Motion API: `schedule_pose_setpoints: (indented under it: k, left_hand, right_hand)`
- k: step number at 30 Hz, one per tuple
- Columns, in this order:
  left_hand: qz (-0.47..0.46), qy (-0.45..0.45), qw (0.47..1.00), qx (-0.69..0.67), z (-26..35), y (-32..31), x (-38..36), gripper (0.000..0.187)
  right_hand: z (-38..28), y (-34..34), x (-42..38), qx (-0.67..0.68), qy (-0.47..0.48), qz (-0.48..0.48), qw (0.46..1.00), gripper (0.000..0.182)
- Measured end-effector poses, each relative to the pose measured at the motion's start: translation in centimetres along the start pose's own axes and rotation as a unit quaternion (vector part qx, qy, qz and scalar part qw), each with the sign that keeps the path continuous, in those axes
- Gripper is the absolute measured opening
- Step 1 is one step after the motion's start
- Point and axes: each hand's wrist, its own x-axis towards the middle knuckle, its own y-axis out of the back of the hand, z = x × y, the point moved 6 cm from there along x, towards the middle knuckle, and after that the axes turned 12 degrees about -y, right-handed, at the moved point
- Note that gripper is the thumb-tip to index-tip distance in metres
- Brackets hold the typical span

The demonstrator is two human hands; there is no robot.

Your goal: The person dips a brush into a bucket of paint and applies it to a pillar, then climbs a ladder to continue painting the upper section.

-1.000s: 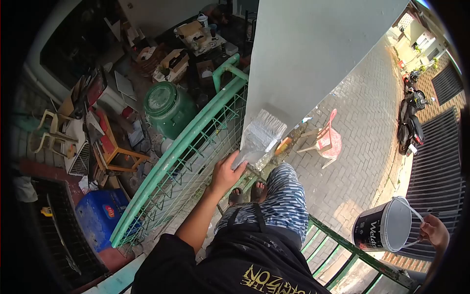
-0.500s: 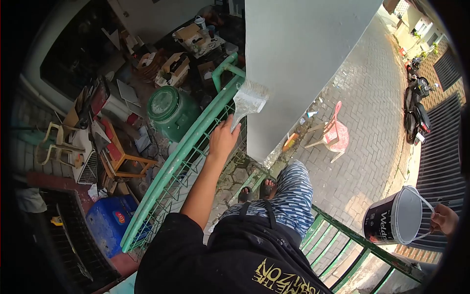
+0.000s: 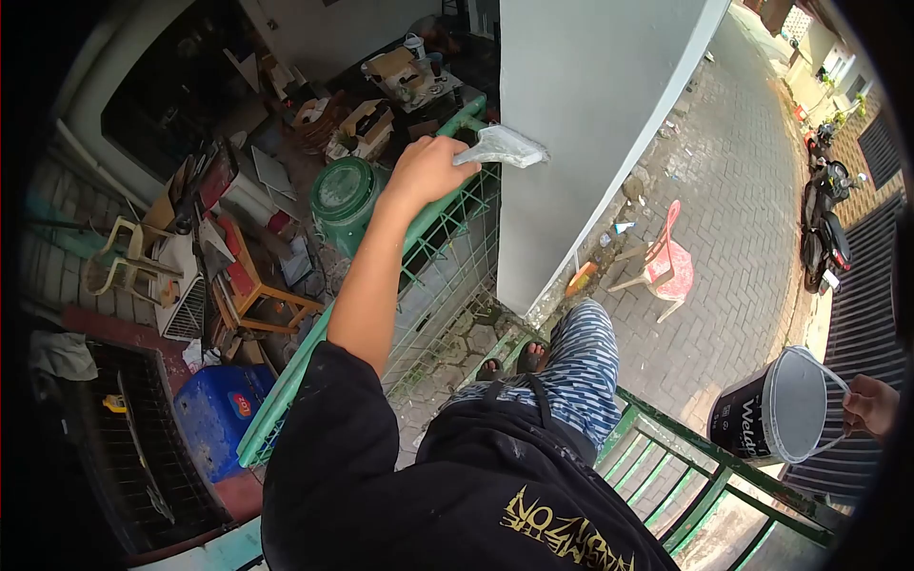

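Note:
My left hand (image 3: 425, 173) is wrapped round the handle of a wide, paint-covered paintbrush (image 3: 506, 147). The brush points to the right, its bristle end at the face of a grey pillar (image 3: 595, 105). Below that hand runs a green metal railing (image 3: 288, 404) with wire mesh. At the far right, my right hand (image 3: 870, 407) grips the wire handle of a dark paint bucket (image 3: 742, 419), which hangs tilted. Grey paint shows through the bucket's mouth.
A green barrel (image 3: 345, 205) stands behind the railing, near a wooden chair frame (image 3: 262, 295) and a blue box (image 3: 214, 419). On the paved lane are a red and beige plastic chair (image 3: 669, 266) and a parked motorcycle (image 3: 826, 228). Green bars (image 3: 685, 452) lie beside my legs.
My left hand has moved up with the paintbrush, which has swung from pointing upward to pointing right. My right hand still holds the bucket, and the view has shifted slightly.

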Motion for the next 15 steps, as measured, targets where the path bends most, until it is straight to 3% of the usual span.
schedule_pose_setpoints:
  k: [1, 2, 3, 4, 5, 6, 7, 8, 10, 15]
  left_hand:
    - [0.034, 0.003, 0.999, -0.027, 0.2, 1.5, -0.4, 0.041]
    - [0.038, 0.01, 0.999, -0.037, 1.4, 3.3, -1.0, 0.042]
    - [0.042, 0.014, 0.999, -0.03, 2.1, 4.6, -1.6, 0.042]
    - [0.077, 0.023, 0.995, -0.053, 2.7, 5.6, -2.3, 0.041]
    - [0.113, 0.031, 0.99, -0.077, 3.1, 6.1, -3.0, 0.041]
    - [0.152, 0.001, 0.986, -0.062, 3.5, 6.0, -3.6, 0.039]
    - [0.156, 0.002, 0.986, -0.064, 3.2, 4.9, -3.7, 0.039]
    - [0.204, -0.017, 0.976, -0.066, 2.9, 3.8, -3.8, 0.038]
    - [0.297, -0.056, 0.95, -0.086, 1.9, 0.5, -4.2, 0.043]
    - [0.165, -0.003, 0.986, -0.036, -1.9, -10.9, -5.8, 0.046]
  right_hand:
    - [0.2, 0.4, 0.0, 0.0, 0.006, -0.004, 1.0, 0.04]
    - [-2.1, -0.9, -1.2, -0.341, 0.196, 0.053, 0.918, 0.04]
    - [-3.2, -3.1, -2.4, -0.626, 0.356, 0.108, 0.685, 0.041]
    - [-3.4, -3.8, -2.9, -0.645, 0.414, 0.119, 0.632, 0.037]
    - [-3.0, -3.9, -2.7, -0.648, 0.416, 0.119, 0.627, 0.037]
    - [-2.3, -1.7, -1.3, -0.35, 0.247, 0.052, 0.902, 0.03]
    - [0.0, -0.5, -0.2, 0.021, 0.029, -0.022, 0.999, 0.023]
    - [-1.4, -2.2, -1.6, -0.003, 0.018, 0.025, 1.0, 0.013]
    - [-1.6, -2.5, -1.8, -0.007, 0.02, 0.028, 0.999, 0.013]
    - [-1.8, -2.3, -2.0, -0.03, 0.029, 0.023, 0.999, 0.015]
